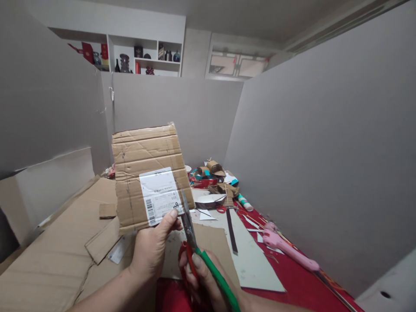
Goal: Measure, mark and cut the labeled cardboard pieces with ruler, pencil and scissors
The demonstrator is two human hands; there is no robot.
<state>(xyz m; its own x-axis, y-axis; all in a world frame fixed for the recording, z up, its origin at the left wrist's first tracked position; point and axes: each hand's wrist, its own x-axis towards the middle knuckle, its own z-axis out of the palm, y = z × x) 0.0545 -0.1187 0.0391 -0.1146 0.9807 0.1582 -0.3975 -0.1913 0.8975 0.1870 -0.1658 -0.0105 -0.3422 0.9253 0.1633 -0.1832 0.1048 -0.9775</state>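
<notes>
Over on the left, flattened cardboard sheets (48, 255) cover the table, several overlapping, too many layers to count cleanly, with one small loose offcut (108, 210) lying on top.

Now the left hand (152, 251): it grips one cardboard panel (147, 173) by its lower edge, thumb pressed on the front just below the one white shipping label (160, 195), fingers hidden behind. The panel stands nearly upright, held up off the table, leaning slightly away, its corrugation creases running side to side.

Just to the right, the right hand (203, 286) is wrapped around one pair of scissors (195, 247), red and green handles, fingers through the loops. The blades point up and slightly left, tips touching the panel's bottom-right corner beside the label. So the panel lies directly above and ahead of the scissor hand, and the blades' long axis runs nearly vertical, crossing the creases. The blades look almost closed; a slight gap cannot be ruled out.

Further right on the red tablecloth (292, 277): one dark strip like a ruler (231, 232), one grey card sheet (253, 260), a heap of cardboard and tape scraps (212, 177), one glue stick (244, 203), and one pink glue gun (287, 248), well apart from both hands.
</notes>
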